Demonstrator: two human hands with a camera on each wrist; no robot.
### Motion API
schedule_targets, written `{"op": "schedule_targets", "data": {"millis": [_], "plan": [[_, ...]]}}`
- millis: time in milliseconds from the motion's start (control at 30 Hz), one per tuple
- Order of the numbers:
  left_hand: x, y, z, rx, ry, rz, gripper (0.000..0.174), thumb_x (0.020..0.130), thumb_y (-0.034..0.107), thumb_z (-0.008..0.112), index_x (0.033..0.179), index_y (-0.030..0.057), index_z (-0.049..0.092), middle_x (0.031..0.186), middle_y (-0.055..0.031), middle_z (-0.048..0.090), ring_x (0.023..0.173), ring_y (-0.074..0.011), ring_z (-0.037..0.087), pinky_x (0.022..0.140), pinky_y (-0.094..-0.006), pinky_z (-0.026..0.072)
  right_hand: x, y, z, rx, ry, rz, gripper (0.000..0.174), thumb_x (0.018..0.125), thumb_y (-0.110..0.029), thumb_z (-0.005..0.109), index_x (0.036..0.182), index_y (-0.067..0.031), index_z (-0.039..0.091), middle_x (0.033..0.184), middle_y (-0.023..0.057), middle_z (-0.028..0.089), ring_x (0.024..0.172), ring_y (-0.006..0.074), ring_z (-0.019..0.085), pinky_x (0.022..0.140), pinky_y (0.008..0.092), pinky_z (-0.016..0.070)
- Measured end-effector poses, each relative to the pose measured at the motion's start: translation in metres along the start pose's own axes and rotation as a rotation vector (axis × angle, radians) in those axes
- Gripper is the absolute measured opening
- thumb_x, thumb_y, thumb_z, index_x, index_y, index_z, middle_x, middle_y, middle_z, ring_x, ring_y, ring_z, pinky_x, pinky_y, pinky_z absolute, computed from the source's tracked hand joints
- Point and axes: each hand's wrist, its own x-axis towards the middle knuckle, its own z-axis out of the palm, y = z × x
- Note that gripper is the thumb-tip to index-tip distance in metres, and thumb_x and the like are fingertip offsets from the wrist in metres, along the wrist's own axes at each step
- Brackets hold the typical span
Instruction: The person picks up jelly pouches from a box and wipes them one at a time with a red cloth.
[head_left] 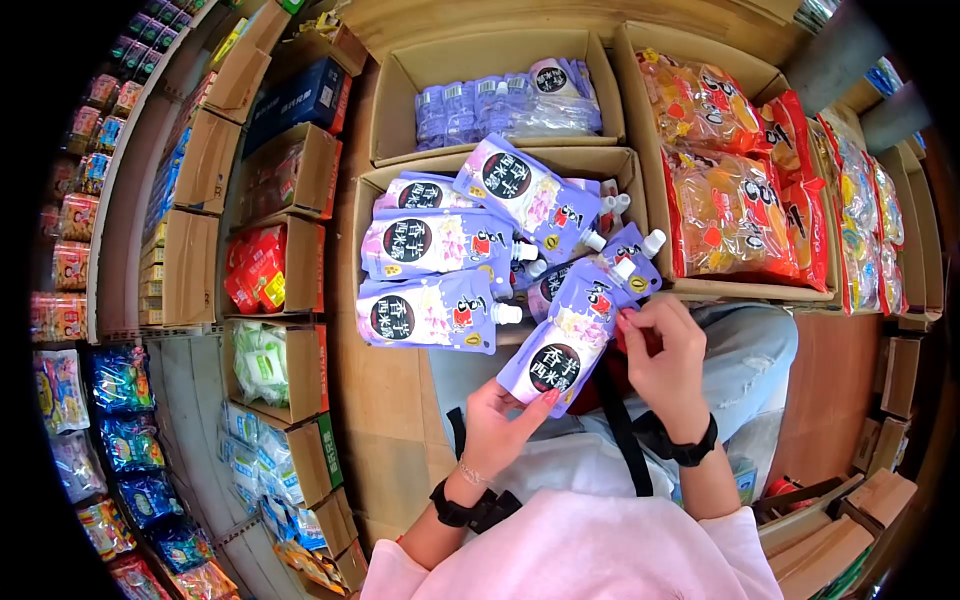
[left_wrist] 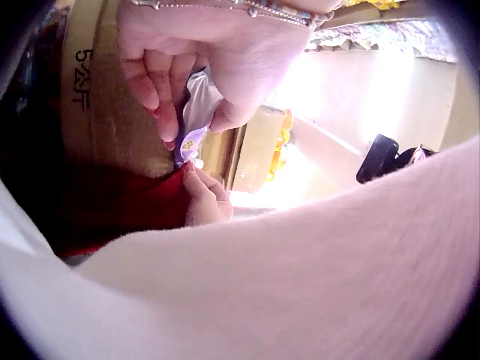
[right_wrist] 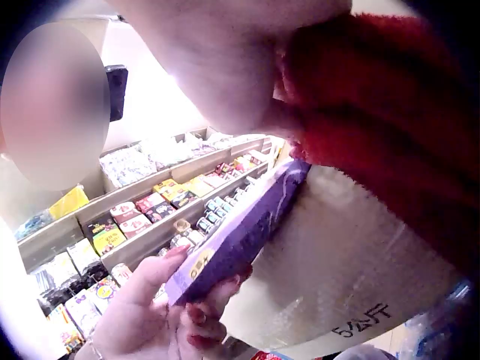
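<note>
Floor (head_left: 395, 430) opens out left of the near carton (head_left: 605, 165). The red cloth (right_wrist: 375, 97), bunched by the right hand (head_left: 672, 365), shows broadly only from the wrists. The held pouch (head_left: 575, 335) slants over the carton's near edge, spout far: left hand (head_left: 495, 420) grips its near end, thumb above, fingers beneath; right fingertips pinch cloth against its right edge.

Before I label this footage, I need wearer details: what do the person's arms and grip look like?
The sleeves are short and pale pink. Each wrist has a black band, the left also a thin bracelet. The fingernails look reddish.
</note>
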Motion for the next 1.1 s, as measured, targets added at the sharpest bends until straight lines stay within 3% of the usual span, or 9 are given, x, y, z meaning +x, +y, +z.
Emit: {"op": "schedule_targets", "data": {"millis": [167, 267, 300, 433, 567, 733, 867, 967, 1100], "plan": [[0.0, 0.01, 0.004, -0.138, 0.018, -0.12, 0.034, 0.088, 0.005, 0.071, 0.119, -0.0046, 0.06, 0.108, -0.0097, 0.069, 0.096, -0.0148, 0.066, 0.079, -0.0301, 0.0563, -0.021, -0.018, 0.006, 0.077, -0.167, -0.109, 0.014, 0.077, 0.007, 0.071, 0.079, -0.0012, 0.059, 0.075, 0.0128, 0.059, 0.066, 0.0293, 0.06, 0.059, 0.0334, 0.0491], [-0.001, 0.011, 0.001, -0.128, 0.016, -0.164, 0.032, 0.089, 0.008, 0.07, 0.118, -0.0036, 0.06, 0.106, -0.0093, 0.069, 0.091, -0.0144, 0.067, 0.074, -0.0286, 0.0566, -0.004, -0.004, -0.002, -0.018, -0.012, -0.176, 0.014, 0.076, 0.009, 0.069, 0.079, -0.0011, 0.06, 0.077, 0.0131, 0.06, 0.067, 0.0289, 0.06, 0.059, 0.0339, 0.0486], [-0.001, 0.011, 0.001, -0.117, 0.013, -0.172, 0.032, 0.09, 0.009, 0.07, 0.118, -0.0033, 0.06, 0.106, -0.0091, 0.069, 0.09, -0.0142, 0.067, 0.072, -0.0282, 0.0566, -0.001, -0.005, -0.004, -0.004, 0.017, -0.036, 0.014, 0.076, 0.009, 0.068, 0.079, -0.0008, 0.06, 0.077, 0.0133, 0.06, 0.068, 0.0292, 0.06, 0.06, 0.0344, 0.0487], [0.0, 0.011, 0.005, -0.131, 0.034, -0.14, 0.033, 0.09, 0.008, 0.07, 0.119, -0.0033, 0.059, 0.106, -0.0093, 0.069, 0.09, -0.0142, 0.067, 0.073, -0.0284, 0.0567, -0.01, -0.009, 0.005, 0.047, -0.104, -0.168, 0.014, 0.077, 0.008, 0.07, 0.08, -0.0008, 0.06, 0.078, 0.0132, 0.061, 0.069, 0.0289, 0.062, 0.062, 0.0343, 0.0504], [0.002, 0.009, 0.007, -0.15, 0.039, -0.052, 0.035, 0.09, 0.004, 0.069, 0.122, -0.0047, 0.058, 0.11, -0.011, 0.068, 0.092, -0.016, 0.067, 0.075, -0.0301, 0.0579, -0.03, -0.012, 0.002, 0.199, -0.302, -0.116, 0.016, 0.074, 0.009, 0.073, 0.081, -0.0011, 0.062, 0.079, 0.0104, 0.062, 0.067, 0.0242, 0.063, 0.06, 0.0295, 0.0507], [-0.002, 0.014, 0.012, -0.085, 0.125, 0.073, 0.031, 0.086, -0.002, 0.07, 0.116, -0.0071, 0.064, 0.106, -0.013, 0.069, 0.094, -0.0173, 0.067, 0.08, -0.0298, 0.0557, -0.022, -0.012, -0.019, 0.213, -0.144, -0.135, 0.017, 0.071, 0.009, 0.076, 0.078, 0.0005, 0.063, 0.077, 0.012, 0.062, 0.066, 0.0215, 0.061, 0.058, 0.0284, 0.0494], [0.0, 0.038, 0.016, 0.632, 0.147, 0.584, 0.047, 0.069, -0.011, 0.071, 0.115, 0.0014, 0.07, 0.102, -0.0181, 0.068, 0.085, -0.0283, 0.07, 0.073, -0.0301, 0.0557, -0.019, -0.009, -0.024, 0.181, -0.06, -0.202, 0.018, 0.07, 0.009, 0.077, 0.077, 0.0003, 0.062, 0.075, 0.0117, 0.062, 0.064, 0.021, 0.059, 0.056, 0.0272, 0.0463], [0.0, 0.033, 0.017, 0.806, 0.124, 0.821, 0.047, 0.066, -0.011, 0.071, 0.111, 0.0019, 0.072, 0.103, -0.017, 0.069, 0.086, -0.0266, 0.07, 0.071, -0.0313, 0.0567, -0.017, -0.013, -0.029, 0.176, -0.026, -0.232, 0.019, 0.069, 0.008, 0.078, 0.077, -0.0002, 0.062, 0.075, 0.011, 0.061, 0.062, 0.0203, 0.057, 0.054, 0.0269, 0.0438], [0.003, 0.031, 0.019, 0.766, 0.163, 0.921, 0.046, 0.063, -0.008, 0.074, 0.107, 0.0069, 0.075, 0.103, -0.0153, 0.068, 0.088, -0.0322, 0.07, 0.073, -0.0352, 0.0592, -0.015, -0.024, -0.038, 0.145, -0.003, -0.256, 0.02, 0.069, 0.008, 0.078, 0.077, -0.0007, 0.062, 0.074, 0.0101, 0.061, 0.061, 0.0192, 0.056, 0.053, 0.0267, 0.042]]}}
